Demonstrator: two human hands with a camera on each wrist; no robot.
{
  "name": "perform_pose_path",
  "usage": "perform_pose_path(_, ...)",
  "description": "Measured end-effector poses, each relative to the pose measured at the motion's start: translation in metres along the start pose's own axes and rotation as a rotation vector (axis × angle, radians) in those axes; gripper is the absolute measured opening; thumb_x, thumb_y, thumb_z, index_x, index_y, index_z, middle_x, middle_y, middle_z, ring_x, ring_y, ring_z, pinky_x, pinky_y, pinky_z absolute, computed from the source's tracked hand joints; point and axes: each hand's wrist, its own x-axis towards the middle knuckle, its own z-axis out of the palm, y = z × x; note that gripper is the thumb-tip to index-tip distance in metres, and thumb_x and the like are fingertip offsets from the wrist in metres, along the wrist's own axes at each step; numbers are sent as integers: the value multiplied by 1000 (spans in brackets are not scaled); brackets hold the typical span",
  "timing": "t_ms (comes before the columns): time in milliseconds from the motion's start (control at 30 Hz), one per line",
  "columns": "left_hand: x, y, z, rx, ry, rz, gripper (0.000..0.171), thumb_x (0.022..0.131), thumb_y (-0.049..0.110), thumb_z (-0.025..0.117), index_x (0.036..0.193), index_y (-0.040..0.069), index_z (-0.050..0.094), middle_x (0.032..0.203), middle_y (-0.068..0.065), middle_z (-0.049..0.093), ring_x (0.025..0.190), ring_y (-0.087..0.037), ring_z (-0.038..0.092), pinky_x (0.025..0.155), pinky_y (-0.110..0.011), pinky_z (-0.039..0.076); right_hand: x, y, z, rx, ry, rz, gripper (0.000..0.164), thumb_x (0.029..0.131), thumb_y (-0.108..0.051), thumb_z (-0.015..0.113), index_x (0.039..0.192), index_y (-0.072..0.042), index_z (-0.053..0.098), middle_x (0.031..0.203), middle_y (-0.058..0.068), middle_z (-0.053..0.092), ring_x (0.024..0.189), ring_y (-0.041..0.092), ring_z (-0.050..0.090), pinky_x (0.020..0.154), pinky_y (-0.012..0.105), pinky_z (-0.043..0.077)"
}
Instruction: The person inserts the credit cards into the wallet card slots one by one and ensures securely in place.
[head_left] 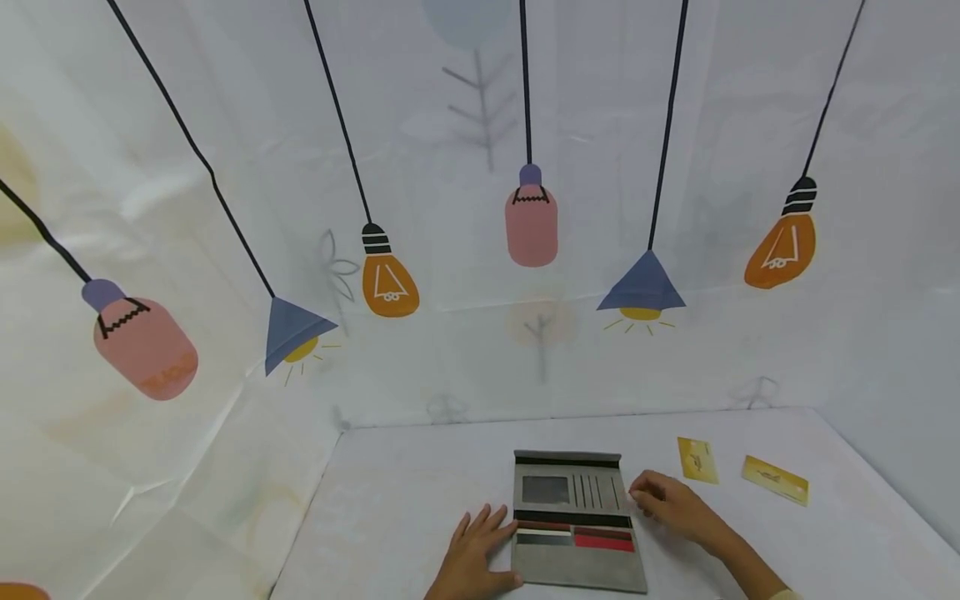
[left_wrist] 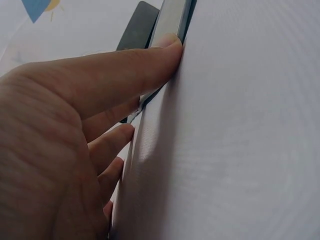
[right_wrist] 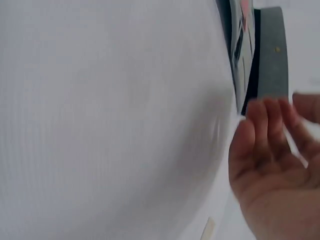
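A grey wallet (head_left: pixel 577 571) lies unfolded on the white table, with card slots, a dark window pocket and a raised flap at its far edge. Red and brown-topped cards (head_left: pixel 603 542) sit in its lower slots. My left hand (head_left: pixel 476 554) rests at the wallet's left side, fingers spread, thumb and index touching its edge. In the left wrist view the thumb (left_wrist: pixel 167 47) presses on that edge. Beside the wallet's upper right edge is my right hand (head_left: pixel 671 504), its fingers loosely bent. The right wrist view shows the thumb apart from the fingers (right_wrist: pixel 265 125) and nothing between them.
Two yellow cards lie to the right on the table: an upright one (head_left: pixel 697 460) and a slanted one (head_left: pixel 776 480). White sheeting (head_left: pixel 480 367) printed with hanging lamps surrounds the table at the back and sides.
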Motion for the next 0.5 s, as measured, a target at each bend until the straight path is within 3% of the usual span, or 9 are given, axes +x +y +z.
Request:
perform_pose_path(133,1,-6,4,1,12,22,73,70,64,64,135,36,46,147,4,39,141,-28,26,112,-59,12,6,15,-20,-126,217,133,32,92,-33,56,102,-3,56,86,6,59,74,15,52,57,26,44)
perform_pose_path(233,0,-9,6,26,21,48,75,70,68,60,136,35,45,147,4,39,141,-29,27,111,-60,13,9,25,-37,-261,303,170,47,90,-36,56,105,8,50,89,17,57,78,24,53,61,32,44)
perform_pose_path(367,1,-11,7,41,25,76,78,68,70,57,136,34,45,146,7,40,140,-30,27,111,-60,13,11,33,-54,-356,351,246,73,84,-50,59,107,16,39,93,32,44,83,39,45,63,43,42)
perform_pose_path(500,2,-11,9,28,26,82,81,63,69,59,135,32,48,144,10,42,139,-32,29,111,-60,14,13,39,-61,-358,345,343,96,77,-65,58,109,22,30,95,38,33,87,48,35,66,51,39)
